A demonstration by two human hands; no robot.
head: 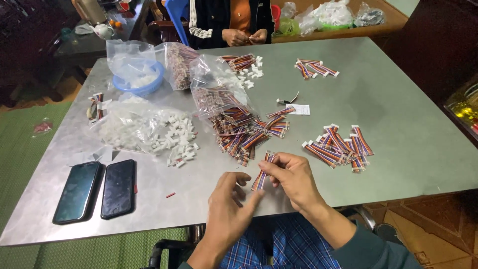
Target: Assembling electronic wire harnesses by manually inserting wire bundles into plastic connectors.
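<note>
Setting: grey metal bench (398,149) in a dim room, green mat on the floor to the left, tiled floor to the right; a second person in a dark striped jacket (209,20) sits at the far edge, both hands busy with something too small to tell.
Right hand (294,182): near the bench's front edge, thumb and fingertips pinched on a short flat ribbon cable of orange, blue and red wires (261,177); the grip is narrow and holding that cable.
Left hand (229,209): just beside the cable's lower end, fingers spread and loose; the grip is wide and holds nothing, one fingertip at or very close to the cable.
Done, by my reading: a pile of ribbon cables with white plastic end plugs (338,147) lies towards the right of the bench, and a smaller such group (316,68) sits near the far edge.
Left, by my reading: a much larger heap of bare-ended ribbon cables (244,134) spills from a clear plastic bag (214,84) mid-bench, and many loose white plastic connector housings (177,139) lie left of it.
Judgement: early to middle; unfinished stock outweighs the finished piles.
Other things: blue plastic bowl (142,82) near the far left corner; two black smartphones (97,190) by the front left corner.
</note>
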